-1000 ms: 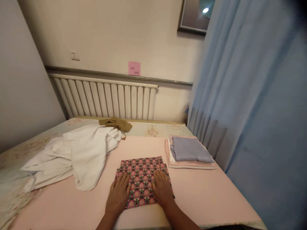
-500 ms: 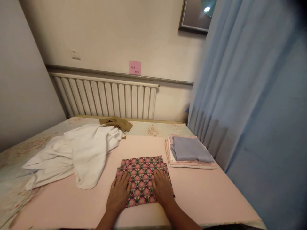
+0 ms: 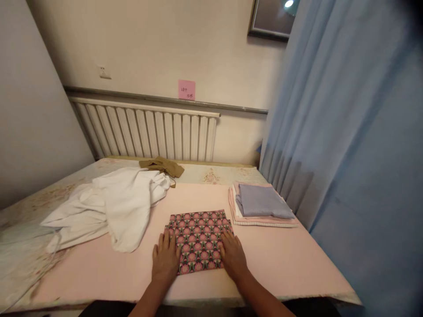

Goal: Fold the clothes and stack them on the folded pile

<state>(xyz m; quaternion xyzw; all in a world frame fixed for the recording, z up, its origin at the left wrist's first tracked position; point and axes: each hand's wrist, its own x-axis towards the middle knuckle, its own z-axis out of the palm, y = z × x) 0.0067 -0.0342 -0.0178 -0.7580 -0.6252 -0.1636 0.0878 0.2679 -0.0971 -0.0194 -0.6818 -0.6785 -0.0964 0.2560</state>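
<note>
Pink cover [image 3: 287,264] over a floral-patterned sheet [image 3: 211,176] underlies one folded floral-print cloth [image 3: 200,242]. Compared with the earlier frame, two hands sit farther apart, nearer the cloth's side edges. Left hand [image 3: 165,259] and right hand [image 3: 233,256] lie palm down, fingers slightly parted, partly hiding those edges. Left of the cloth: crumpled white fabric [image 3: 127,209]; beyond its upper left, crumpled olive-brown fabric [image 3: 161,166]. To its right: one folded stack [image 3: 261,219], blue-grey piece [image 3: 262,200] uppermost. Behind it: one radiator [image 3: 148,130], one pink note [image 3: 187,89]. Farther right, blue curtain [image 3: 317,119] overlaps one picture frame [image 3: 269,22].
</note>
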